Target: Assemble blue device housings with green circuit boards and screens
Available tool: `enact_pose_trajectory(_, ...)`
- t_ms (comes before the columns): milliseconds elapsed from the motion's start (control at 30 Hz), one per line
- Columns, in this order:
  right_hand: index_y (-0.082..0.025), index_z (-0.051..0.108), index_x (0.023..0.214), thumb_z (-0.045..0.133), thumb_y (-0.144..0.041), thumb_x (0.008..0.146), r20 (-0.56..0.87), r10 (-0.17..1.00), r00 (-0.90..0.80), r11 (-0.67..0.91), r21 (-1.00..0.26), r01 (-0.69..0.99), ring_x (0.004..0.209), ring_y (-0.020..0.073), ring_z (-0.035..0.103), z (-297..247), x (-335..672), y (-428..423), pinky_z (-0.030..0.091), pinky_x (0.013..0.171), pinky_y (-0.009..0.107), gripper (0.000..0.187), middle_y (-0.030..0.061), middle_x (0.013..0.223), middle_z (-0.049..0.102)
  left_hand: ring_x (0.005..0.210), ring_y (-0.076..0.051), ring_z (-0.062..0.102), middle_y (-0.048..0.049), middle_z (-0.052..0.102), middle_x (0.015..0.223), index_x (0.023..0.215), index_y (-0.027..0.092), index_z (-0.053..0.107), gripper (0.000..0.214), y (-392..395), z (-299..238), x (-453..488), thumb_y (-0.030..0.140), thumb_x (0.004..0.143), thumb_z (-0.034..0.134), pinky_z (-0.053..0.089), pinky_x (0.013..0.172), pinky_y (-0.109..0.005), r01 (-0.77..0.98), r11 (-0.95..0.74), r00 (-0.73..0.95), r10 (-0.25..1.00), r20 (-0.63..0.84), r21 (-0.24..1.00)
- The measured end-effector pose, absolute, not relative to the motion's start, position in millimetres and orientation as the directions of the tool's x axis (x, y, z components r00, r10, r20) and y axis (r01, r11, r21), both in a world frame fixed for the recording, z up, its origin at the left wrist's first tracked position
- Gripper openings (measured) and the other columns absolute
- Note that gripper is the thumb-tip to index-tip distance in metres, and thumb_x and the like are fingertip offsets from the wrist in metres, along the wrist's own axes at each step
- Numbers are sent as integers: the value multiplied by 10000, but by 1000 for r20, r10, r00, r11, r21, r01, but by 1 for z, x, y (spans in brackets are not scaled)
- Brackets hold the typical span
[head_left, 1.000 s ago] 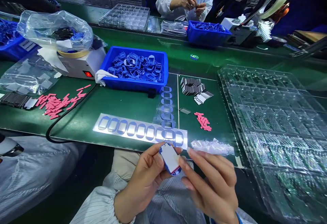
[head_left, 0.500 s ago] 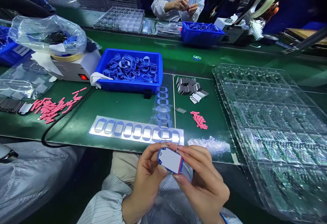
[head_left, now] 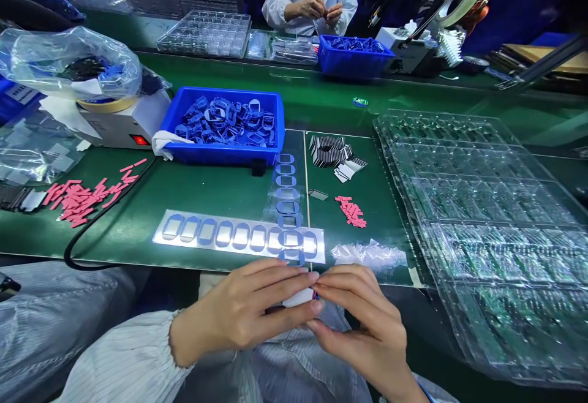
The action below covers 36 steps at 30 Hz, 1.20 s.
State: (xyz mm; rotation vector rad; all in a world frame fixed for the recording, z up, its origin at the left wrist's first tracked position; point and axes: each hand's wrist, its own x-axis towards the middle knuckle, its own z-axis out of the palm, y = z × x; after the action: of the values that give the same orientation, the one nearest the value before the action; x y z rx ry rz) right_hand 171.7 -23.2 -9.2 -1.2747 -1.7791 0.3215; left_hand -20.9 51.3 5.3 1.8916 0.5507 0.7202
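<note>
Both hands meet over the lap, just short of the near edge of the tabletop (head_left: 206, 188). The left hand (head_left: 239, 314) lies flat across a small part (head_left: 301, 297), fingers together and thumb under it. The right hand (head_left: 362, 323) pinches the part's other end with its fingertips. Only a white sliver and a red-blue edge of the part show between them.

On the near edge lies a strip (head_left: 229, 234) of blue frames, with a film scrap (head_left: 367, 253) to its right. Pink tabs (head_left: 351, 212) and a black stack (head_left: 335, 152) sit further in. Clear trays (head_left: 482, 207) fill the right side, and a blue bin (head_left: 225, 124) of frames stands mid-table. At the far edge a co-worker's hands (head_left: 321, 8) work over another bin (head_left: 353, 54).

The risk, as I judge it: the part hangs over the lap, not the tabletop, so a slack pinch could drop it out of sight. Hard pressing might also smudge or skew its white face.
</note>
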Motion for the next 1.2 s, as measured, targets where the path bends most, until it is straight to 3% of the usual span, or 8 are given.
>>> enact_pose_trajectory(233,-208,644,897,677,-174,741,511,855,-86,430,-608,668,734,176,639,-10,170,-25,479,676,351,163,11,792,705,1022,-264,680,-67,709,1120,1086,333,678,454,41,2,-22,40,739,674,498,946,-412,88,-445,715,651,255,891)
enact_pose_trajectory(433,-196,643,934,684,-151,735,462,883,-82,408,-670,620,781,191,629,-18,162,-30,505,664,344,209,38,842,698,1118,-290,617,-82,676,1171,1080,310,687,446,34,-3,-29,14,748,649,387,1046,-480,146,-261,730,679,74,954)
enact_pose_trajectory(600,-183,620,1004,654,-266,823,434,896,-93,403,-705,583,854,195,640,-26,163,-33,534,712,334,202,68,919,695,1070,-255,652,-47,685,1140,1060,319,698,428,21,-18,-38,27,752,641,431,1020,-414,180,-245,661,748,67,953)
enact_pose_trajectory(733,-177,599,968,600,-282,866,390,913,119,198,-679,707,668,143,625,-37,170,-32,519,596,251,146,33,773,653,1007,-259,687,-47,730,1058,987,290,732,281,17,-33,-41,139,754,687,520,935,-392,133,89,407,903,-136,987)
enact_pose_trajectory(833,-180,582,950,571,-310,877,290,937,197,38,-643,765,470,100,520,-45,169,-30,460,465,212,149,-29,622,572,929,-273,715,-71,768,946,940,254,752,198,22,-37,-32,272,745,722,514,934,-447,-76,407,223,897,-382,910)
enact_pose_trajectory(1000,-182,570,933,535,-303,898,271,949,162,49,-634,771,462,99,540,-53,159,-27,466,455,202,131,-34,615,584,944,-283,708,-111,772,932,982,202,746,293,32,-37,-6,340,724,743,447,997,-480,-279,558,280,826,-490,781)
enact_pose_trajectory(1100,-179,592,945,558,-280,892,329,932,152,85,-606,791,584,132,616,-52,160,-23,513,543,236,119,14,722,653,938,-280,710,-113,776,911,1002,199,740,319,35,-37,3,362,728,737,445,998,-475,-294,553,304,827,-473,779)
enact_pose_trajectory(1200,-182,590,1114,592,-249,879,427,904,24,222,-514,828,978,218,645,-47,165,-15,525,828,353,245,89,1064,692,917,-271,718,-91,776,917,963,223,752,269,34,-38,3,351,727,739,497,949,-442,-263,498,320,853,-412,826)
